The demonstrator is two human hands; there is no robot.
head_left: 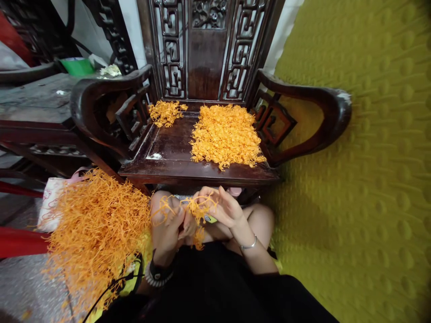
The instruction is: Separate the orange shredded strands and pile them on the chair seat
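Observation:
Above my lap, my left hand (173, 226) is closed round some thin orange strands, whose loose ends stick out over its fingers. My right hand (224, 208), a bracelet on its wrist, pinches the upper part of an orange knotted bunch (197, 211) that hangs between both hands. A big heap of loose orange strands (97, 220) lies at my left. On the dark wooden chair seat (171, 148) in front of me rest a wide pile of curly orange pieces (227, 134) at the right and a smaller pile (166, 113) at the back left.
Curved armrests (313, 101) flank the seat. A wooden side table (37, 98) at the left holds a green container (78, 66) and white scraps. A yellow-green textured wall (363, 202) stands close on the right. A white bag (50, 202) is behind the heap.

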